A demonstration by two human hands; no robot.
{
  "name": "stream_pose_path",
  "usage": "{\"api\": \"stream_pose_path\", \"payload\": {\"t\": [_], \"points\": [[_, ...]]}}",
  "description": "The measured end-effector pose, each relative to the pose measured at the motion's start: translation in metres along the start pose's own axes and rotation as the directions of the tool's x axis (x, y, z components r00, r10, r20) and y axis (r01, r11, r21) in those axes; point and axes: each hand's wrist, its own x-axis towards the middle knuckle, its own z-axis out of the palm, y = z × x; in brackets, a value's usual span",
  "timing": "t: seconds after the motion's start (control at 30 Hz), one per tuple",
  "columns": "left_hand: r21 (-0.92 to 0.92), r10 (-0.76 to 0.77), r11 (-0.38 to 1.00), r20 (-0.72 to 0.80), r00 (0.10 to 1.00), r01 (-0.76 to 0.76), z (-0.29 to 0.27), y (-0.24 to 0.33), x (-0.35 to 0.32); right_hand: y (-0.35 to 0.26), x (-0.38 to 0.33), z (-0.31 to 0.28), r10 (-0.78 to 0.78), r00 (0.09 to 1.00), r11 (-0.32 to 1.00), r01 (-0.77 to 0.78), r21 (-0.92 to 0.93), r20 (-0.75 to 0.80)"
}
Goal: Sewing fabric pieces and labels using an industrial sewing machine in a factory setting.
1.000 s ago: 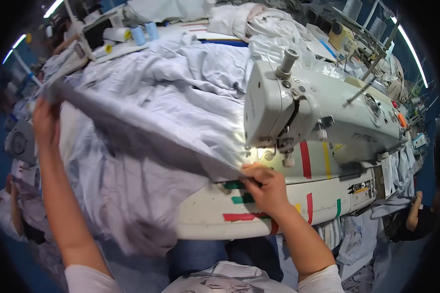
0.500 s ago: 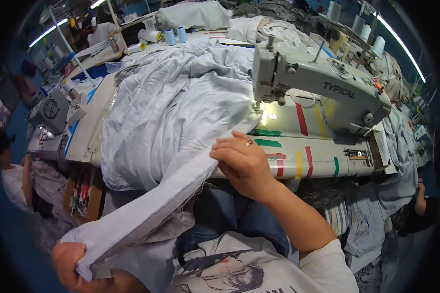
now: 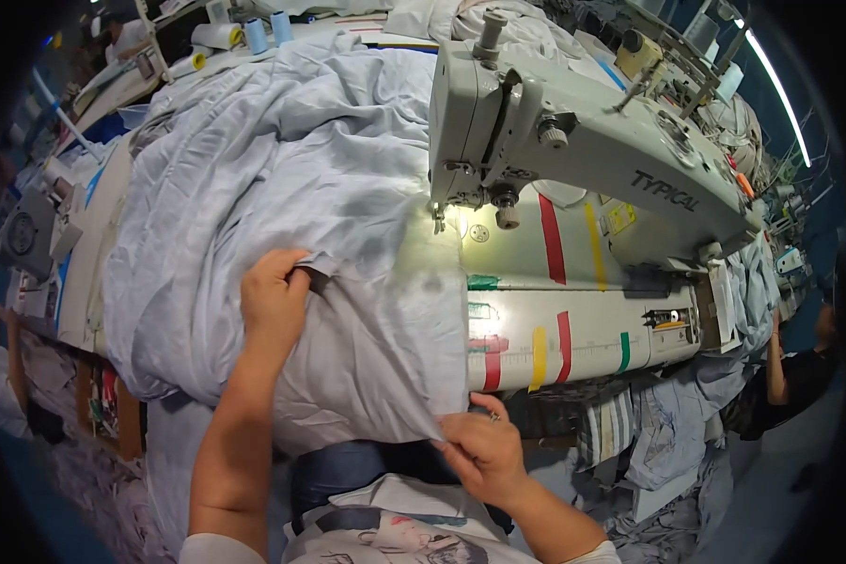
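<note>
Currently, left grip (image 3: 274, 299) clasping pale fabric (image 3: 355, 362), right grip (image 3: 486, 455) pinching its near edge.

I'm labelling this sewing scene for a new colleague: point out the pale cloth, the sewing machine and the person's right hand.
Pale cloth (image 3: 324, 193): head view, on its wrinkled upper surface.
Sewing machine (image 3: 602, 146): head view, on the side of its arm.
Right hand (image 3: 487, 453): head view, on the back of the hand.
</note>
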Motion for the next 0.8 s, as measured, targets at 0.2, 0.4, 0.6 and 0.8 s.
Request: {"api": "stream_pose_path", "payload": {"t": [0.2, 0.4, 0.6, 0.8], "points": [[0.014, 0.002, 1.0, 0.048, 0.999, -0.002, 0.019, -0.01, 0.054, 0.006, 0.046, -0.003, 0.066, 0.998, 0.996, -0.066, 0.057, 0.005], [-0.007, 0.047, 0.999, 0.064, 0.997, -0.046, 0.038, -0.016, 0.101, 0.022, 0.092, -0.008, 0.069, 0.997, 0.994, -0.07, 0.08, 0.018], [0.009, 0.068, 0.998, 0.114, 0.991, -0.069, 0.066, -0.031, 0.148, 0.04, 0.127, -0.01, 0.076, 0.997, 0.996, -0.077, 0.045, 0.018], [-0.074, 0.067, 0.996, 0.141, 0.988, -0.057, 0.091, -0.042, 0.191, 0.053, 0.148, -0.006, 0.113, 0.993, 0.993, -0.114, -0.029, -0.044]]}}
